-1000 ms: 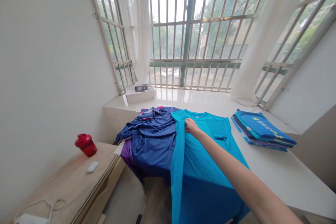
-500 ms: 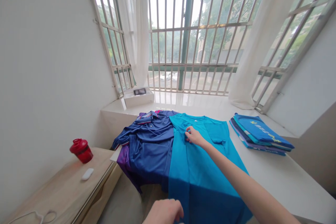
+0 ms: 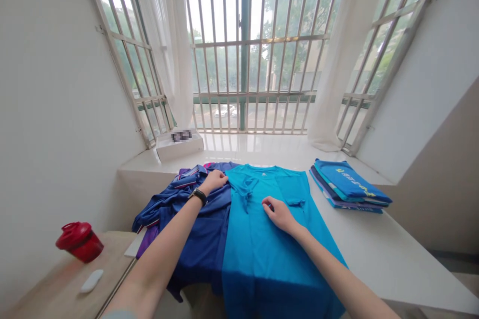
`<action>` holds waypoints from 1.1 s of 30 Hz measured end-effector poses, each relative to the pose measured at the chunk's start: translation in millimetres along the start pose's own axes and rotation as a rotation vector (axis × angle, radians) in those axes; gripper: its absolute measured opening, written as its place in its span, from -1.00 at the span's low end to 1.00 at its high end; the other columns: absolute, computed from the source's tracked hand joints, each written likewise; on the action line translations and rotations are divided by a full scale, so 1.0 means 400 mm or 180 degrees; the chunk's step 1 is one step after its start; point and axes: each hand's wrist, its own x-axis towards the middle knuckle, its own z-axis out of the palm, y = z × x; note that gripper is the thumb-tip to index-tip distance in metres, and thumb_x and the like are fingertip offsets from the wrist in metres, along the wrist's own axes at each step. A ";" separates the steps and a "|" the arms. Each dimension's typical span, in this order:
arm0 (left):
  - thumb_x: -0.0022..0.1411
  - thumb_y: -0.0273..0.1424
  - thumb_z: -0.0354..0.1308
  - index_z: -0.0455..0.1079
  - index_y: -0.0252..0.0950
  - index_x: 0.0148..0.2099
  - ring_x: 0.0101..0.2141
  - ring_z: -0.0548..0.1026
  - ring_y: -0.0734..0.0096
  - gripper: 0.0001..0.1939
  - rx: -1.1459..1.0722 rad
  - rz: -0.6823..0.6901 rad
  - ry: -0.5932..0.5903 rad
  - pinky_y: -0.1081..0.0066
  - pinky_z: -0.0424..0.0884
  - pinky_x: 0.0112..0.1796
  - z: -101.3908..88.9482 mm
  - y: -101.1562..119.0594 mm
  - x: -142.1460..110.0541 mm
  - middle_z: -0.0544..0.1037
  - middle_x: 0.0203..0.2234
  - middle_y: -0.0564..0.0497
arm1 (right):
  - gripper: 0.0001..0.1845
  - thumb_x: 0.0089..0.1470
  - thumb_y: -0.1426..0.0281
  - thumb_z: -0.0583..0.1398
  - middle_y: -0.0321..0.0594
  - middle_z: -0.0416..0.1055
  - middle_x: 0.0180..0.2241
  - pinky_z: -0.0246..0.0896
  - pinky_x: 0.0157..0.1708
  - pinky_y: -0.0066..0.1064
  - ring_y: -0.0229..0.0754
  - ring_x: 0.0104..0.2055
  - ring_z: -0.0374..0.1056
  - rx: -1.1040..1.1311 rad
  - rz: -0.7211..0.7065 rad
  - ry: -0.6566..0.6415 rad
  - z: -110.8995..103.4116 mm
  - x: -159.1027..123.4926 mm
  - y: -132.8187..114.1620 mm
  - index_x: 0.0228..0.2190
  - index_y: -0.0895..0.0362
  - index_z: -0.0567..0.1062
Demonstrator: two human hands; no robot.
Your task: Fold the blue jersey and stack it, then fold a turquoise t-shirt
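A teal short-sleeved T-shirt (image 3: 258,239) lies front up, its lower part hanging over the near edge of the white ledge. The right-hand sleeve (image 3: 292,189) is folded inward flat, while the left-hand sleeve (image 3: 243,190) is bunched on the chest. At the left shoulder edge, my left hand (image 3: 216,181) has its fingers pinched on the T-shirt. My right hand (image 3: 279,213) is over the shirt's middle with fingers curled closed; the cloth around its fingertips lies flat. Beside the T-shirt, partly under my left arm, lies a rumpled navy polo shirt (image 3: 198,249).
A stack of folded clothes (image 3: 348,182) sits on the white ledge (image 3: 389,259) at right. A white box (image 3: 179,148) stands at the back left. On a wooden cabinet (image 3: 41,284) are a red lidded cup (image 3: 80,243) and a small white object (image 3: 92,281). Barred windows and curtains stand behind.
My left hand has come up from the bottom edge to the T-shirt's left shoulder. My right hand has moved off the left-hand sleeve, lower on the shirt. The view has turned slightly right.
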 end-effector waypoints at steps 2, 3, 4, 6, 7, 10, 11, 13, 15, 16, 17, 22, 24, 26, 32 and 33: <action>0.19 -0.36 0.13 0.46 -0.36 -0.42 -0.47 0.51 0.36 -0.80 -0.0005 -0.0191 -0.0149 0.48 0.37 -0.43 0.014 -0.007 0.071 0.56 -0.55 -0.04 | -0.73 0.15 0.25 0.05 -0.13 0.54 -0.28 0.23 -0.23 -0.28 -0.09 -0.27 0.42 -0.0100 -0.0040 0.0121 0.012 -0.006 -0.001 -0.30 0.10 0.50; 0.18 -0.37 0.14 0.45 -0.36 -0.43 -0.48 0.51 0.36 -0.80 0.0008 -0.0276 -0.0184 0.49 0.37 -0.45 0.021 -0.010 0.097 0.55 -0.56 -0.04 | -0.72 0.16 0.25 0.05 -0.14 0.54 -0.28 0.22 -0.25 -0.29 -0.10 -0.29 0.42 -0.0122 -0.0041 0.0158 0.015 -0.007 0.000 -0.30 0.10 0.50; 0.16 -0.37 0.16 0.44 -0.36 -0.45 -0.48 0.51 0.35 -0.81 0.0032 -0.0347 -0.0192 0.49 0.37 -0.46 0.029 -0.014 0.119 0.55 -0.57 -0.05 | -0.72 0.17 0.25 0.05 -0.15 0.54 -0.30 0.21 -0.27 -0.31 -0.11 -0.31 0.41 -0.0121 -0.0033 0.0185 0.017 -0.007 0.002 -0.31 0.09 0.50; 0.11 -0.38 0.21 0.41 -0.37 -0.48 -0.48 0.52 0.32 -0.82 0.0089 -0.0477 -0.0197 0.48 0.38 -0.47 0.044 -0.020 0.153 0.53 -0.59 -0.07 | -0.72 0.18 0.22 0.05 -0.18 0.54 -0.34 0.20 -0.32 -0.33 -0.14 -0.35 0.40 -0.0036 0.0006 0.0222 0.017 -0.005 0.006 -0.33 0.09 0.50; 0.09 -0.38 0.24 0.41 -0.37 -0.48 -0.49 0.52 0.31 -0.83 0.0102 -0.0548 -0.0210 0.47 0.38 -0.48 0.052 -0.022 0.167 0.52 -0.60 -0.08 | -0.71 0.18 0.21 0.05 -0.20 0.54 -0.36 0.20 -0.34 -0.35 -0.15 -0.37 0.39 0.0051 0.0025 0.0231 0.016 -0.003 0.009 -0.34 0.09 0.50; 0.01 -0.39 0.31 0.41 -0.39 -0.37 -0.48 0.53 0.28 -0.82 0.0020 -0.0756 -0.0267 0.45 0.39 -0.49 0.073 -0.029 0.199 0.55 -0.54 -0.09 | -0.67 0.19 0.16 0.04 -0.22 0.51 -0.43 0.19 -0.37 -0.37 -0.17 -0.42 0.37 0.0327 0.0064 0.0217 0.008 0.002 0.012 -0.36 0.09 0.49; 0.00 -0.39 0.32 0.41 -0.39 -0.30 -0.45 0.54 0.27 -0.77 -0.0042 -0.0802 -0.0263 0.46 0.39 -0.49 0.080 -0.031 0.206 0.57 -0.49 -0.11 | -0.67 0.19 0.15 0.04 -0.23 0.51 -0.45 0.20 -0.37 -0.37 -0.17 -0.42 0.37 0.0369 0.0077 0.0195 0.005 0.003 0.011 -0.37 0.09 0.49; -0.01 -0.38 0.34 0.39 -0.39 -0.15 -0.35 0.55 0.23 -0.64 -0.0197 -0.0856 -0.0213 0.47 0.40 -0.47 0.091 -0.035 0.214 0.59 -0.33 -0.16 | -0.68 0.19 0.16 0.05 -0.24 0.51 -0.45 0.20 -0.37 -0.37 -0.17 -0.42 0.38 0.0359 0.0104 0.0133 0.001 0.001 0.007 -0.36 0.08 0.49; 0.00 -0.36 0.34 0.35 -0.38 -0.05 -0.23 0.54 0.19 -0.54 -0.0395 -0.0877 -0.0175 0.47 0.40 -0.44 0.100 -0.038 0.217 0.57 -0.19 -0.20 | -0.70 0.19 0.18 0.06 -0.24 0.53 -0.42 0.19 -0.37 -0.37 -0.17 -0.41 0.38 0.0305 0.0108 0.0085 -0.002 -0.002 0.002 -0.36 0.07 0.50; 0.01 -0.34 0.33 0.35 -0.37 -0.02 -0.18 0.53 0.18 -0.52 -0.0512 -0.0876 -0.0186 0.48 0.40 -0.42 0.102 -0.040 0.218 0.56 -0.15 -0.20 | -0.71 0.19 0.19 0.06 -0.24 0.53 -0.41 0.18 -0.37 -0.37 -0.17 -0.41 0.39 0.0277 0.0103 0.0077 -0.002 -0.004 0.000 -0.36 0.06 0.50; 0.03 -0.33 0.32 0.36 -0.36 -0.02 -0.16 0.52 0.20 -0.53 -0.0640 -0.0869 -0.0227 0.49 0.40 -0.40 0.104 -0.040 0.218 0.55 -0.13 -0.19 | -0.71 0.19 0.19 0.06 -0.24 0.53 -0.41 0.18 -0.37 -0.37 -0.16 -0.40 0.39 0.0252 0.0098 0.0075 -0.003 -0.005 -0.001 -0.36 0.06 0.50; 0.05 -0.22 0.33 0.43 -0.33 -0.05 -0.26 0.55 0.31 -0.55 -0.1196 -0.0770 -0.0660 0.47 0.44 -0.32 0.097 -0.048 0.219 0.59 -0.26 -0.08 | -0.71 0.19 0.22 0.06 -0.24 0.54 -0.42 0.15 -0.38 -0.39 -0.16 -0.40 0.40 0.0197 0.0116 0.0025 -0.001 -0.009 0.001 -0.36 0.06 0.52; -0.02 -0.21 0.38 0.47 -0.35 -0.08 -0.28 0.55 0.29 -0.52 -0.1269 -0.0725 -0.0783 0.45 0.45 -0.32 0.090 -0.053 0.219 0.59 -0.29 -0.08 | -0.72 0.19 0.23 0.07 -0.25 0.54 -0.41 0.14 -0.37 -0.39 -0.16 -0.39 0.41 0.0206 0.0117 0.0006 0.000 -0.008 0.003 -0.36 0.06 0.53; -0.03 -0.22 0.38 0.48 -0.36 -0.07 -0.26 0.54 0.28 -0.51 -0.1283 -0.0645 -0.0820 0.44 0.45 -0.31 0.085 -0.059 0.218 0.59 -0.26 -0.10 | -0.73 0.19 0.24 0.07 -0.25 0.55 -0.40 0.14 -0.37 -0.40 -0.16 -0.38 0.41 0.0185 0.0123 -0.0006 0.001 -0.008 0.004 -0.34 0.06 0.53; 0.12 -0.21 0.24 0.35 -0.34 0.14 -0.14 0.51 0.18 -0.43 -0.1103 -0.0246 -0.0517 0.35 0.47 -0.23 0.088 -0.065 0.231 0.54 -0.09 -0.15 | -0.74 0.19 0.26 0.08 -0.26 0.56 -0.37 0.13 -0.36 -0.40 -0.17 -0.36 0.42 0.0068 0.0094 -0.0075 -0.006 -0.008 -0.004 -0.33 0.06 0.54; 0.11 -0.24 0.24 0.33 -0.35 0.15 -0.10 0.50 0.14 -0.43 -0.1031 -0.0175 -0.0410 0.31 0.47 -0.18 0.091 -0.065 0.237 0.52 -0.05 -0.17 | -0.74 0.19 0.26 0.08 -0.26 0.56 -0.37 0.13 -0.36 -0.40 -0.17 -0.36 0.41 0.0057 0.0086 -0.0083 -0.008 -0.009 -0.007 -0.33 0.06 0.54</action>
